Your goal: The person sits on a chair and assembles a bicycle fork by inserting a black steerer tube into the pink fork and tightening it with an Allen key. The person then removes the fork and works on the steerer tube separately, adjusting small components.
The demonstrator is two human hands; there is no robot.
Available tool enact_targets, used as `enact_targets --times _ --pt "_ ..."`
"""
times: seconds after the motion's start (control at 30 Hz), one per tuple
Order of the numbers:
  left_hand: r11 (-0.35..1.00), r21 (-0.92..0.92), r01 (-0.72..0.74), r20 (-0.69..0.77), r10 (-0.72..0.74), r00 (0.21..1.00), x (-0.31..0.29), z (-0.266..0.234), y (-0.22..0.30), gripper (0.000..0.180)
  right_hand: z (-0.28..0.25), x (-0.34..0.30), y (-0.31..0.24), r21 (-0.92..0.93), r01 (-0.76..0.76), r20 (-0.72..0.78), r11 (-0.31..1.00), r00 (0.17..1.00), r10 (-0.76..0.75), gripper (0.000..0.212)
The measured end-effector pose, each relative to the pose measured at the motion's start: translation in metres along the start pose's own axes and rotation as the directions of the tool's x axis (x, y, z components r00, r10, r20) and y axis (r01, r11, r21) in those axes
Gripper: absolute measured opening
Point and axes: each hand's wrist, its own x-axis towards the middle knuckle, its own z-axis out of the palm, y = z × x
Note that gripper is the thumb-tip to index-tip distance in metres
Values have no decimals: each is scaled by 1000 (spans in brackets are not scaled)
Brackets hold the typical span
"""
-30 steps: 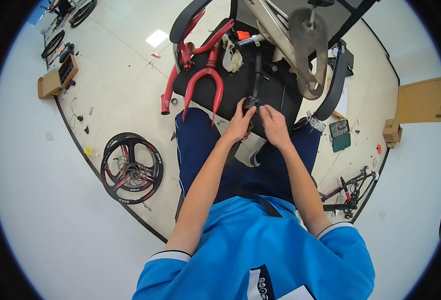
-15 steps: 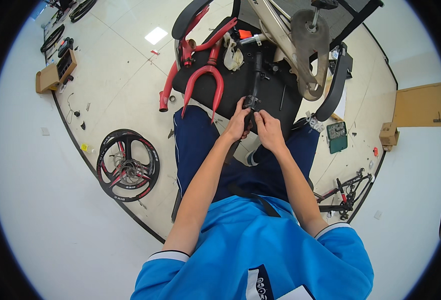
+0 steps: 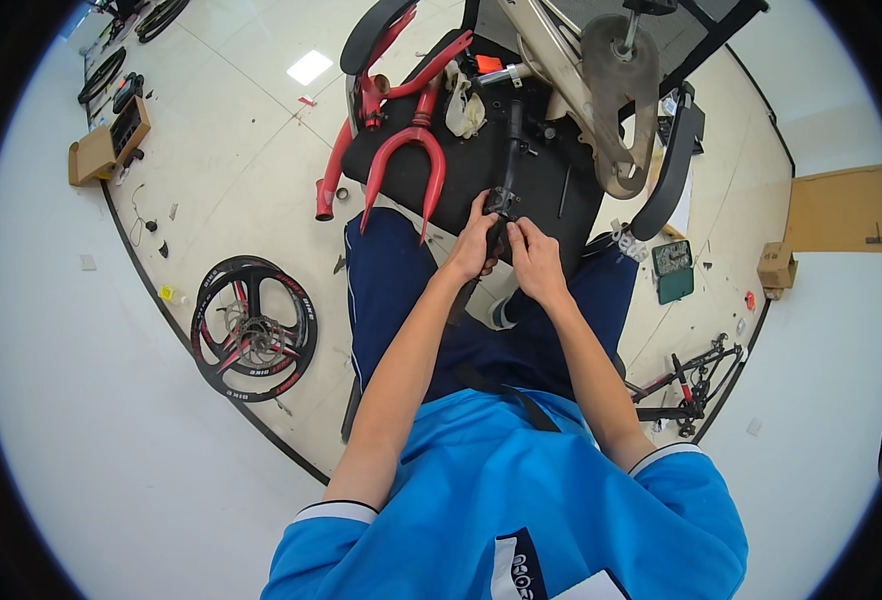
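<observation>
A long black bicycle post with a clamp partway along it points away from me, its near end down between my legs. My left hand is closed round the post just below the clamp. Beside the clamp, my right hand pinches thumb against fingers; what lies between them is too small to make out. On the black chair seat ahead are a red fork to the left, a thin dark rod to the right, and a crumpled pale cloth farther back.
A beige bicycle frame with a grey crank cover leans over the seat's far right, near an armrest. Red frame tubes overhang its left edge. On the floor are a spoked wheel, a green case and a small frame.
Both hands keep their hold at the clamp, with hardly any movement. The whole view has shifted very slightly.
</observation>
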Motion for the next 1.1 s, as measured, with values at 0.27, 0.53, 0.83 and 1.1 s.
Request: enact_targets --times 0.27,0.53,0.83,1.1 --pt "999 35 9 -28 -8 1000 -2 2 1 61 3 -5 -4 -19 19 -45 1000 999 -20 25" --pt "999 -45 -29 -4 29 1000 2 -2 -6 58 15 -6 1 112 -37 -40 993 998 41 28" --pt "907 365 -208 -120 268 956 28 -6 -29 63 29 -14 10 691 -433 275 579 898 343 35" --pt "992 128 5 -56 2 998 4 7 -3 51 11 -18 15 766 -518 432 380 853 291 38"
